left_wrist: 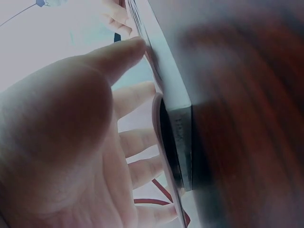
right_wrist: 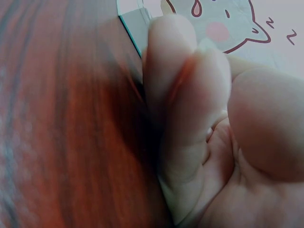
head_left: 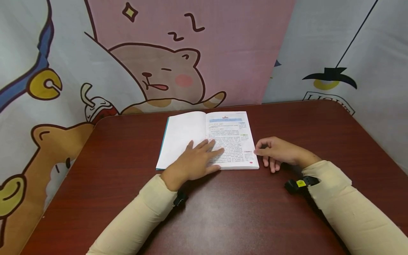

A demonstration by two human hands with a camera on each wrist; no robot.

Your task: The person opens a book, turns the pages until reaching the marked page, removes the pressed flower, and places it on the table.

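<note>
An open book (head_left: 227,141) lies on the table, its left page blank and its right page printed, with a blue band near the top. My left hand (head_left: 196,161) rests across its lower middle, fingers spread over the inner part of the printed page. In the left wrist view the book's spine and cover edge (left_wrist: 178,123) show beside the left fingers (left_wrist: 140,142). At the right edge of the printed page, my right hand (head_left: 280,152) pinches the page margin between thumb and index finger. Its other fingers (right_wrist: 185,104) curl down close to the tabletop.
The dark reddish-brown table (head_left: 223,212) extends around the book. Behind it hangs a cloth backdrop (head_left: 242,53) with cartoon animals. Black straps with small devices (head_left: 299,183) sit at both wrists, below the cream sleeves (head_left: 350,198).
</note>
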